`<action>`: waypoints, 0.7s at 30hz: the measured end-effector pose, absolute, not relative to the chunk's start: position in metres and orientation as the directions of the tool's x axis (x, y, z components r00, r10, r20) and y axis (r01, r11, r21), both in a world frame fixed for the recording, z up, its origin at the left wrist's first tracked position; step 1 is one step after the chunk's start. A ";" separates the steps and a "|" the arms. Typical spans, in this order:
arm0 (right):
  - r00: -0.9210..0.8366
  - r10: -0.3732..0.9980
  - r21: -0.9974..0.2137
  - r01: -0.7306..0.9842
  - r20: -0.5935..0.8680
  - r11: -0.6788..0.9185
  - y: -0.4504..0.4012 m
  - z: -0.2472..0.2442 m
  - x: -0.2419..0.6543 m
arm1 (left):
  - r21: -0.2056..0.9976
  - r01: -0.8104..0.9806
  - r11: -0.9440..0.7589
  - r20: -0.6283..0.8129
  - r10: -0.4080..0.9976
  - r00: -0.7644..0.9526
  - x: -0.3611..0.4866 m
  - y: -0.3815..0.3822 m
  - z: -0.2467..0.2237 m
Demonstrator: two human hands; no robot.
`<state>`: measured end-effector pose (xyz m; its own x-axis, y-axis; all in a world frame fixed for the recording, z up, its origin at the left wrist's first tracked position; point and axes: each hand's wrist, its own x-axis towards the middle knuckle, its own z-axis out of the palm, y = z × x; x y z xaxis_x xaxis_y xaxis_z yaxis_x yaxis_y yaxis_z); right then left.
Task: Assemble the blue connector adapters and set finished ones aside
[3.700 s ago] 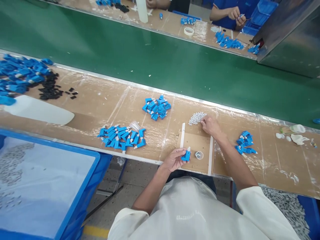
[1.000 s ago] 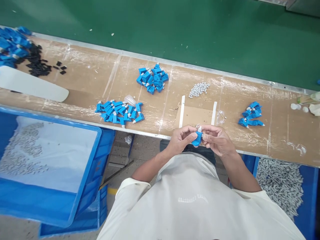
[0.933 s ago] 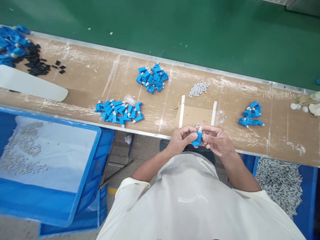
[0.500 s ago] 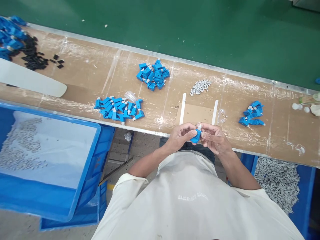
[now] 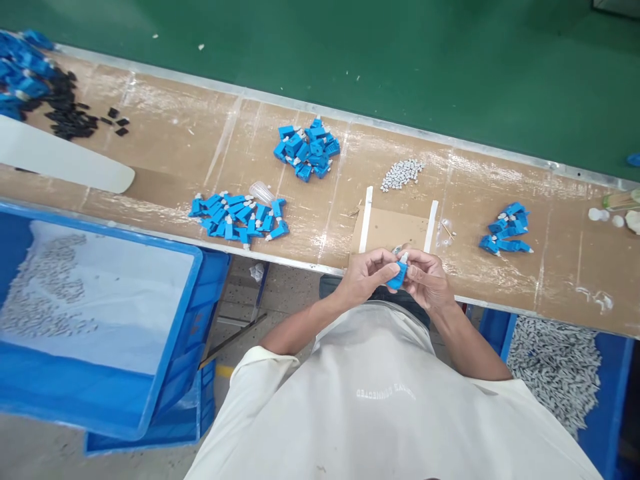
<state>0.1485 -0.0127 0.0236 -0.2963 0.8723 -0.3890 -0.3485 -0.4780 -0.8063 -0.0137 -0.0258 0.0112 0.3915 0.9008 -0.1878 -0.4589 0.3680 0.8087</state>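
Between both hands, over the table's front edge, is a small blue plastic part [image 5: 397, 277] with a whitish tip pointing up and away from me. My left hand [image 5: 367, 275] pinches it from the left, thumb on its face. From the other side my right hand [image 5: 426, 279] grips it with thumb and fingers near the tip; some of those fingers are hidden behind it. Just beyond the hands lies a cardboard sheet [image 5: 397, 225] with a white strip along each side. A heap of small grey pieces [image 5: 403, 175] lies farther back.
Blue parts lie in a near-left pile [image 5: 240, 217], a back pile [image 5: 307, 150] and a right group [image 5: 507, 229]. Black pieces [image 5: 70, 110] sit far left by a white panel [image 5: 60, 153]. Blue crates stand left [image 5: 193, 280] and right [image 5: 613, 373] below the table.
The blue part has shifted slightly to the right and tilted a little more, its tip leaning right. Both hands keep hold of it, the right wrist drawn slightly inward.
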 end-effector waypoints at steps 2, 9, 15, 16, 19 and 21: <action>-0.289 0.875 -0.819 -0.328 -0.387 -0.471 -0.013 0.022 0.151 | 0.829 -0.427 0.362 -0.175 0.892 0.417 -0.014 -0.026 0.012; -0.328 0.870 -0.857 -0.246 -0.367 -0.454 -0.006 0.027 0.179 | 0.954 0.295 -0.055 0.039 0.997 0.060 -0.078 0.059 0.005; -0.258 0.900 -0.909 -0.136 -0.352 -0.394 -0.020 0.027 0.217 | 0.601 0.794 0.093 0.121 0.971 -0.205 -0.146 0.137 0.009; -0.201 0.912 -0.920 -0.092 -0.358 -0.381 -0.023 0.026 0.226 | 0.594 0.798 0.100 0.136 0.965 -0.223 -0.146 0.132 0.007; 0.073 0.943 -0.940 0.086 -0.326 -0.332 -0.029 0.024 0.263 | 0.634 0.766 0.104 0.192 0.939 -0.287 -0.136 0.097 -0.006; 0.268 0.930 -0.920 0.232 -0.252 -0.316 -0.026 0.024 0.294 | 0.659 0.740 0.135 0.165 0.934 -0.317 -0.130 0.074 -0.015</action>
<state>0.2943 -0.0257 0.0241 0.2680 0.9298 -0.2522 0.2322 -0.3164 -0.9198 -0.1299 0.0739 -0.0152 -0.3171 0.9340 0.1646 0.7398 0.1350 0.6592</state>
